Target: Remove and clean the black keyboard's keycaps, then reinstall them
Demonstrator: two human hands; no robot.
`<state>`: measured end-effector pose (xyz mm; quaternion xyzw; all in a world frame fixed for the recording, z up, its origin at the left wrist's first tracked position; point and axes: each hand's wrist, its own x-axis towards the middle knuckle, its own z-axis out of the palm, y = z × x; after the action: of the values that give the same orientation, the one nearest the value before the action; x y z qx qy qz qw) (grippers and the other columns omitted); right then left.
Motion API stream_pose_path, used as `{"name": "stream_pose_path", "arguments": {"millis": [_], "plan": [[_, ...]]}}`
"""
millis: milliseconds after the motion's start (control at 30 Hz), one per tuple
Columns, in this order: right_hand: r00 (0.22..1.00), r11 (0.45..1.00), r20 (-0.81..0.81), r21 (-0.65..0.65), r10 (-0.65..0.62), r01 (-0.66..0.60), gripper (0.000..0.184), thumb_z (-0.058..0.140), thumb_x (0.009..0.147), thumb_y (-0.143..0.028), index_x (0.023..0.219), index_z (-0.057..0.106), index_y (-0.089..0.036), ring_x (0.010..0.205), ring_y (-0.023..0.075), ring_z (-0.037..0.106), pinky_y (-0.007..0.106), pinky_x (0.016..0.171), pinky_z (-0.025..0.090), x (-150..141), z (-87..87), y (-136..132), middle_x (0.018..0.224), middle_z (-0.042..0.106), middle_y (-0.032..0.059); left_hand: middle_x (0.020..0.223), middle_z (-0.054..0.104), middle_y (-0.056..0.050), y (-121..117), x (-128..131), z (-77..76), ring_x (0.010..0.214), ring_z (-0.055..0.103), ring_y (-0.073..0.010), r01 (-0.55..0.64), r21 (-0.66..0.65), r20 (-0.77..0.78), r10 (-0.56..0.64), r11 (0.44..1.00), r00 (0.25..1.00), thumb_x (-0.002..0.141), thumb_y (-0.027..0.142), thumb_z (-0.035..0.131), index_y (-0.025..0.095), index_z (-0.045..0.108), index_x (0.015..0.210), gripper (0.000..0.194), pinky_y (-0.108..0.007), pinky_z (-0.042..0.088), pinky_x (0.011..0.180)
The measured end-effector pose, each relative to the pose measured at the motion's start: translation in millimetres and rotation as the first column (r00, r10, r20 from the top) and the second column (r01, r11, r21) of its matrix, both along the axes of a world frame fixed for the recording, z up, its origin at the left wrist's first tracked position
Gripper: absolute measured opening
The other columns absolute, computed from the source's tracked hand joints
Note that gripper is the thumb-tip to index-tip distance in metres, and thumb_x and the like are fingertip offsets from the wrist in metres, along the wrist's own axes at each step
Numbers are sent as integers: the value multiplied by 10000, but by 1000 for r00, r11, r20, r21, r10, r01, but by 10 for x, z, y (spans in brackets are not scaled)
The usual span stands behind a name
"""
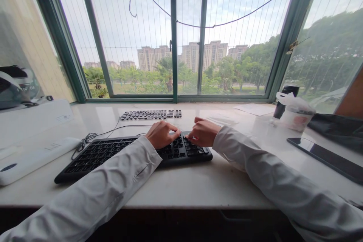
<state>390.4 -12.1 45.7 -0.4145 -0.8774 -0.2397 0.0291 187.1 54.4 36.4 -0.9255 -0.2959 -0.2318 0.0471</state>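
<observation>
A black keyboard (99, 155) lies at a slant on the white table. Much of its left and middle part looks like bare key sockets, while keycaps sit on the number pad (195, 149) at its right end. My left hand (161, 134) is over the upper right part of the keyboard, thumb and index finger pinched together; anything between them is too small to make out. At the number pad's upper edge, my right hand (204, 132) is closed with curled fingers, its fingertips down at the keys. Whatever they grip is hidden. Behind the keyboard, black keycaps (150, 114) lie in rows.
A coiled cable (85, 141) runs by the keyboard's left end. White boxes (36, 159) stand at left. On the right are a phone (326, 157), a plastic-wrapped cup (296, 115), a black bottle (285, 100) and a dark bag (340, 130). Window frames (136, 100) border the back.
</observation>
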Motion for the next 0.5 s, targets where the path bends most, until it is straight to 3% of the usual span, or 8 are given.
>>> {"name": "stream_pose_path", "arguments": {"millis": [233,500], "plan": [[1000,1000,1,6,6,-6,343,449,875,-288,637,688,-227,467,100,432,322,769,271,-1,-11,-6,529,637,9,938,751,-26,-19,-13,-14,849,677,-184,191,-69,-17,-193,979,981,875,441,480,301,756,982,328,-232,443,695],[996,995,55,60,71,-74,342,425,916,-282,708,688,-214,528,109,406,319,755,254,39,1,31,572,606,2,911,754,-28,-6,-9,-31,839,684,-188,203,-46,-24,-204,978,979,867,428,488,295,763,955,318,-239,459,701]]}}
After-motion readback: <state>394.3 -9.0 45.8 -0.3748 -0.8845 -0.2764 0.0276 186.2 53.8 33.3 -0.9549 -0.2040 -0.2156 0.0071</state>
